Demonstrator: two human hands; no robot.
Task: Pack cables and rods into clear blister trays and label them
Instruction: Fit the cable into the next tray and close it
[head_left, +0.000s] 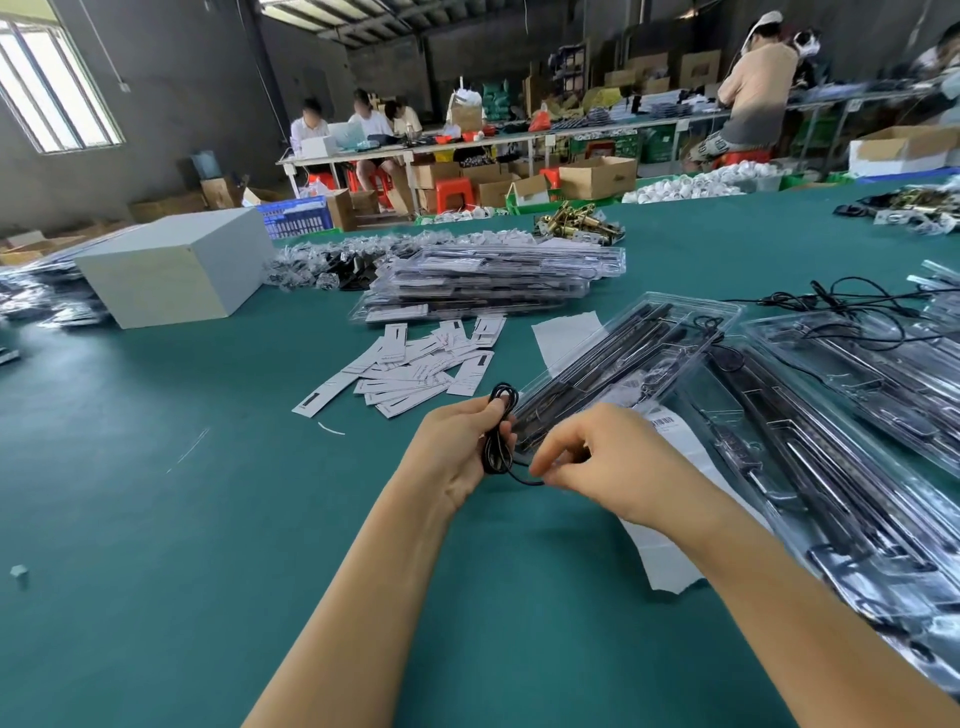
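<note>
On the far left of the green tabletop (156, 519) I see a pale box (171, 270), and to its right a loose scatter of white paper labels (415, 364) lying in front of a stack of packed clear trays (483, 283). Nearer me, my left hand (457, 452) holds a coiled black cable (500, 431) above the tabletop, the fingers curled round the bundle so the loops stick out above and below the grip. A loose strand runs from the coil's lower end to my right hand (608, 462), whose fingers pinch that strand just beside the left hand. Just behind both hands lies an open blister tray (623, 348) with black rods (597, 364) seated in its channels. A white sheet with a barcode (670, 519) lies under my right wrist. Further right, more clear trays (857, 493) with rods lie side by side, and loose black cables (852, 301) trail across the tabletop behind them.
</note>
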